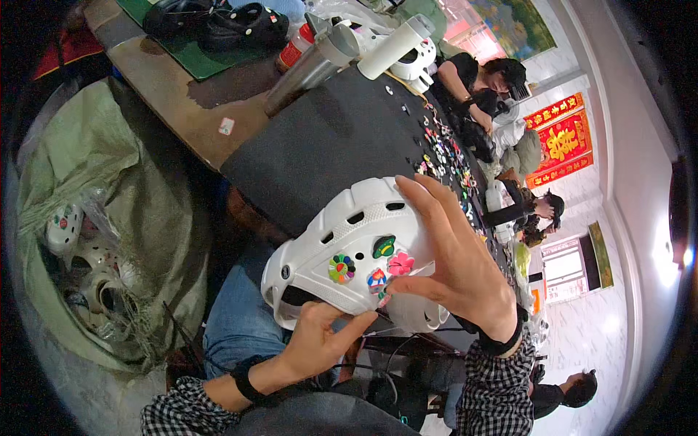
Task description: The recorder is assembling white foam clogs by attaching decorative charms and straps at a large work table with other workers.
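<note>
A white foam clog (342, 225) is held up in front of me over the near table edge. Several charms sit on its upper: a multicoloured flower charm (342, 268), a dark green charm (384, 246), a pink flower charm (400, 264) and a small red-and-blue figure charm (376, 280). My left hand (320, 340) is closed on the clog's edge, its fingers partly hidden in the opening and its thumb outside. With its fingers along the toe, my right hand (465, 269) grips the other side, and its thumb lies beside the figure charm.
On the dark table mat (313, 152) lie several loose coloured charms (443, 145). A steel tumbler (313, 69), a white bottle (396, 47) and black clogs (243, 27) stand at the far left. A green sack (80, 167) with white clogs is left. People (487, 80) sit along the table.
</note>
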